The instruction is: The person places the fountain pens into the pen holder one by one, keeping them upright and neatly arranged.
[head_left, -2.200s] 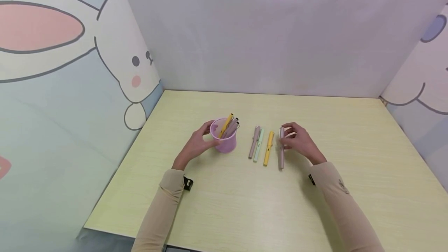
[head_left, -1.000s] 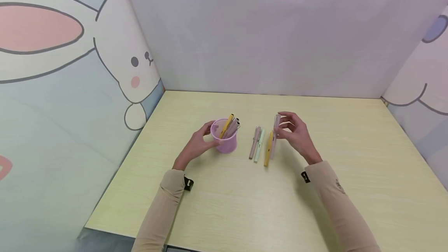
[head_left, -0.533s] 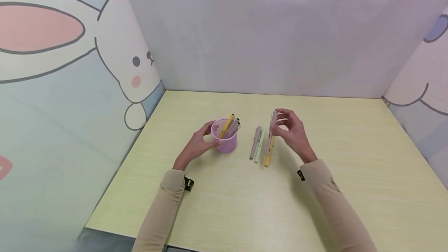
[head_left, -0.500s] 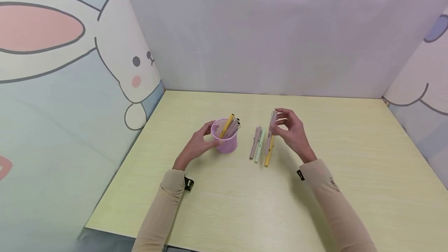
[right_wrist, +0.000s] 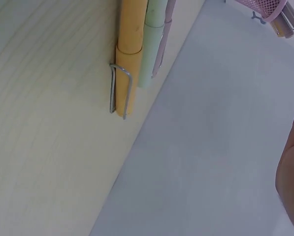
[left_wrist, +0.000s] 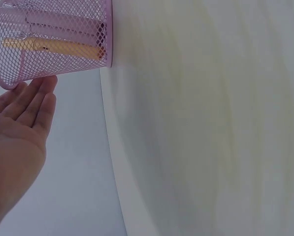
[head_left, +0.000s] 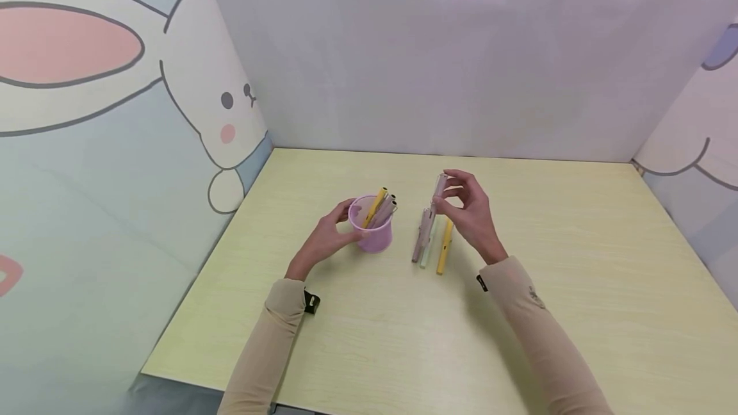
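Observation:
A pink mesh pen holder [head_left: 375, 242] stands on the table, with a yellow pen [head_left: 375, 207] and several mauve pens [head_left: 383, 212] leaning in it. My left hand [head_left: 327, 237] holds its side between thumb and fingers; in the left wrist view the fingers touch the mesh [left_wrist: 53, 71]. My right hand [head_left: 473, 216] pinches a mauve pen [head_left: 441, 186] near its clip end, tilted and raised. Its lower part overlaps the pens lying below: a mauve pen [head_left: 416, 252], a mint green pen [head_left: 425, 257] and a yellow pen [head_left: 444, 248].
The pale wood-grain table [head_left: 369, 332] ends at a grey back wall [head_left: 438, 82]. Rabbit-print panels [head_left: 115, 197] flank it left and right. Each wrist carries a small black strap piece [head_left: 311, 302].
The right hand has lifted the mauve pen off the table and carried it left, past the yellow pen and over the green one. The left hand and pen holder have stayed put.

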### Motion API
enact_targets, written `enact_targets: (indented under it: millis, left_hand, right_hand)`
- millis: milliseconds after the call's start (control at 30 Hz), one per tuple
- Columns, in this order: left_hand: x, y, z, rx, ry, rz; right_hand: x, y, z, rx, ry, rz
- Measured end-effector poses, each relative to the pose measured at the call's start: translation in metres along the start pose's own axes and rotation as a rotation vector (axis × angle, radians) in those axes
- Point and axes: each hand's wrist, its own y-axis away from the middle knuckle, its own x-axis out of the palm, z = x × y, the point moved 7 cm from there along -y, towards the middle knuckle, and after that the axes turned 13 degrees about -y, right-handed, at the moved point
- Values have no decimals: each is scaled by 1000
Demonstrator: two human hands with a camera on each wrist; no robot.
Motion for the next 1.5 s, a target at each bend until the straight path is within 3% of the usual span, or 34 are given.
enact_targets:
  millis: [267,733,1500]
  left_hand:
    - [0,0,0,-5,-2,-4]
    - [-2,0,-1,-5,-2,-1]
    - [0,2,1,-3,-25,7]
  right_hand:
    - [11,-4,0,-29,28,-6]
    - [35,-14,8,-99,-72,-41]
    - [59,-12,1,-164,-123,-97]
